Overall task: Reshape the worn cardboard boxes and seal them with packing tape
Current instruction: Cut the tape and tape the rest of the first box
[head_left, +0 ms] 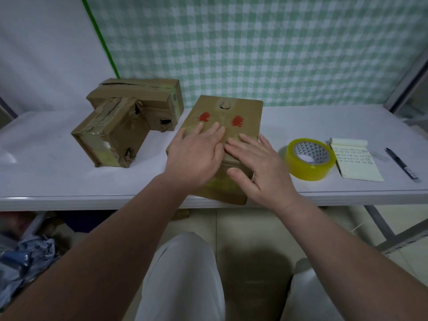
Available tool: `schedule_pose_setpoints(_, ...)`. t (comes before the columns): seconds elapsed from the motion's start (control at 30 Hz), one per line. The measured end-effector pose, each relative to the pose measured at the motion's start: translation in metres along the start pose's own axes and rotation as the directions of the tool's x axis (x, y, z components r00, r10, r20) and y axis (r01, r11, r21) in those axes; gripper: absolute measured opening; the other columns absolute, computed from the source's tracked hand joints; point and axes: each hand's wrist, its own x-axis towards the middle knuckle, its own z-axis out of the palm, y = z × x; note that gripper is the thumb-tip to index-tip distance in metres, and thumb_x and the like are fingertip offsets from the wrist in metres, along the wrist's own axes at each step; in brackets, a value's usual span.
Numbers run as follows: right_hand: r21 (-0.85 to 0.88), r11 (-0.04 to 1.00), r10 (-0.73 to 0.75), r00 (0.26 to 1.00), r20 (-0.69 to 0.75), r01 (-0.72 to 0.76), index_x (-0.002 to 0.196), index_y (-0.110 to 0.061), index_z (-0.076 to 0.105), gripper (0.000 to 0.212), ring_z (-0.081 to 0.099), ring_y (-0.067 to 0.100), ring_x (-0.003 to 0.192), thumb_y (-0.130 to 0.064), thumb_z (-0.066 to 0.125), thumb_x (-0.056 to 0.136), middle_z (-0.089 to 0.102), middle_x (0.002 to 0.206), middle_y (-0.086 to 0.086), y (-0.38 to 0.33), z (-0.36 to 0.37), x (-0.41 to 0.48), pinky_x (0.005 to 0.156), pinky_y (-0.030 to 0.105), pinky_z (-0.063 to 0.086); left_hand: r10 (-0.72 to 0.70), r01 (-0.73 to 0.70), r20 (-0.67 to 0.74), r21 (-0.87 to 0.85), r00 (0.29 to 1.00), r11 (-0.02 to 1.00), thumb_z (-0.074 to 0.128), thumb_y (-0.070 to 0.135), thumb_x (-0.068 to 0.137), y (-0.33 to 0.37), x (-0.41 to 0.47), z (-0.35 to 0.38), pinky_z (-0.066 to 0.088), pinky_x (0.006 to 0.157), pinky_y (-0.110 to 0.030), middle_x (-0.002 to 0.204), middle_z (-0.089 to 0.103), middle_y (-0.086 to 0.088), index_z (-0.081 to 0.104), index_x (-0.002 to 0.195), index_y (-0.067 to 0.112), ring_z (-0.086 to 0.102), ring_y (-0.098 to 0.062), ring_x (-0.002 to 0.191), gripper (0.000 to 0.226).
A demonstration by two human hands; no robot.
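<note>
While both grips lie flat upon it, the central cardboard box (245,117) sits at the middle of the white counter (58,177), its near end at the counter's front edge at six o'clock. Box top: brown, glossy with tape, two red printed marks (203,117) side by side, one torn hole (224,104) toward twelve o'clock. Left grip (196,156): released, palm down, fingers straight and spread on the box top, tips just short of the red marks. Right grip (259,167): released, palm down at three o'clock of the left, fingers straight across the top and touching the left grip's fingers, thumb laid over the box's near face. Neither grip grasps anything. Small worn box (108,137): at nine o'clock of the central box, apart from it, corners torn, old tape peeling. Long worn box (139,93): at ten o'clock, behind and touching the small one, top seam split, holes in its near face. Roll of yellowish packing tape (310,158): lying flat at three o'clock, just beside the right grip, not touched. Notepad (356,163): open, handwritten, farther toward three o'clock, next to the roll. Black pen (401,165): beyond the notepad, near the counter's right end. Green-and-white checked cloth (254,42): hanging behind the counter at twelve o'clock. Crumpled grey-blue wrapping (25,256): on the floor at eight o'clock, under the counter.
</note>
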Motion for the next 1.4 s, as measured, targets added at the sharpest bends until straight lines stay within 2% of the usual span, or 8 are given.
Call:
schedule_pose_setpoints(0.3, -0.064, 0.995, 0.093, 0.975, 0.202, -0.082, 0.142, -0.018, 0.046, 0.079, 0.026, 0.018, 0.144, -0.069, 0.028, 0.084, 0.039, 0.150, -0.001, 0.020, -0.015, 0.019, 0.118, 0.042, 0.014, -0.013, 0.012, 0.029, 0.010, 0.999, 1.000, 0.013, 0.034, 0.099, 0.002, 0.001, -0.003, 0.015, 0.115, -0.041, 0.157, 0.022, 0.008, 0.024, 0.150, 0.026, 0.019, -0.019, 0.145, 0.053)
schedule_pose_setpoints(0.53, 0.338, 0.794, 0.458, 0.863, 0.215, -0.505, 0.151, -0.028, 0.026, 0.061, 0.003, 0.004, 0.146, -0.057, 0.022, 0.097, 0.004, 0.161, -0.008, 0.008, -0.017, 0.010, 0.117, 0.027, 0.006, 0.019, -0.017, 0.045, -0.045, 0.999, 0.999, 0.019, 0.034, 0.102, -0.004, -0.001, -0.006, 0.012, 0.115, -0.039, 0.156, 0.021, 0.010, 0.026, 0.149, 0.031, 0.016, -0.018, 0.146, 0.047)
schedule_pose_setpoints(0.67, 0.407, 0.666, 0.634, 0.762, 0.134, -0.625, 0.145, -0.019, 0.038, 0.050, 0.024, 0.010, 0.141, -0.044, 0.029, 0.103, 0.032, 0.152, -0.004, 0.006, -0.035, 0.018, 0.112, 0.029, 0.020, 0.143, -0.137, 0.051, -0.105, 0.988, 0.985, 0.018, 0.041, 0.094, -0.012, -0.010, -0.012, 0.006, 0.116, -0.046, 0.153, 0.028, 0.016, 0.034, 0.144, 0.037, 0.018, -0.017, 0.145, 0.053)
schedule_pose_setpoints(0.8, 0.533, 0.478, 0.734, 0.651, 0.193, -0.698, 0.138, -0.022, 0.042, 0.039, 0.040, 0.010, 0.102, -0.033, 0.039, 0.101, 0.044, 0.116, -0.007, 0.011, -0.048, 0.030, 0.087, 0.029, 0.034, 0.240, -0.239, 0.025, -0.040, 0.971, 0.970, 0.020, 0.042, 0.094, -0.019, -0.026, -0.022, -0.008, 0.114, -0.058, 0.151, 0.034, 0.015, 0.042, 0.139, 0.040, 0.015, -0.015, 0.145, 0.051)
schedule_pose_setpoints(1.03, 0.561, 0.346, 0.766, 0.572, 0.294, -0.752, 0.145, -0.026, 0.027, 0.056, 0.045, 0.017, 0.104, -0.029, 0.052, 0.095, 0.046, 0.130, -0.003, 0.021, -0.048, 0.039, 0.084, 0.033, 0.035, -0.107, 0.136, 0.136, -0.229, 0.985, 0.964, 0.030, 0.050, 0.098, -0.005, -0.053, -0.019, 0.007, 0.112, -0.065, 0.158, 0.010, 0.004, 0.033, 0.140, 0.048, -0.003, -0.028, 0.144, 0.042)
schedule_pose_setpoints(1.13, 0.561, 0.324, 0.771, 0.556, 0.311, -0.762, 0.151, -0.029, 0.018, 0.070, 0.041, 0.016, 0.107, -0.023, 0.056, 0.093, 0.039, 0.129, -0.003, 0.025, -0.047, 0.042, 0.086, 0.032, 0.034, -0.213, 0.281, 0.229, -0.328, 0.950, 0.902, 0.036, 0.069, 0.087, 0.002, -0.063, -0.017, 0.007, 0.114, -0.062, 0.160, -0.005, 0.002, 0.026, 0.142, 0.048, -0.019, -0.035, 0.143, 0.061)
schedule_pose_setpoints(1.2, 0.528, 0.368, 0.775, 0.566, 0.281, -0.766, 0.147, -0.026, 0.031, 0.063, 0.041, 0.018, 0.112, -0.021, 0.058, 0.090, 0.035, 0.137, 0.000, 0.026, -0.046, 0.044, 0.085, 0.030, 0.034, -0.282, 0.357, 0.244, -0.367, 0.928, 0.859, 0.042, 0.079, 0.076, 0.008, -0.069, -0.019, 0.008, 0.112, -0.061, 0.159, -0.013, 0.002, 0.023, 0.143, 0.048, -0.024, -0.039, 0.140, 0.076)
schedule_pose_setpoints(1.4, 0.474, 0.445, 0.756, 0.602, 0.257, -0.760, 0.137, -0.020, 0.038, 0.061, 0.047, 0.017, 0.104, -0.031, 0.067, 0.084, 0.042, 0.128, -0.001, 0.027, -0.043, 0.059, 0.070, 0.020, 0.038, -0.293, 0.319, 0.126, -0.370, 0.948, 0.873, 0.045, 0.095, 0.048, 0.021, -0.074, -0.005, 0.036, 0.106, -0.055, 0.156, -0.005, 0.003, 0.024, 0.135, 0.034, 0.018, -0.036, 0.142, 0.108)
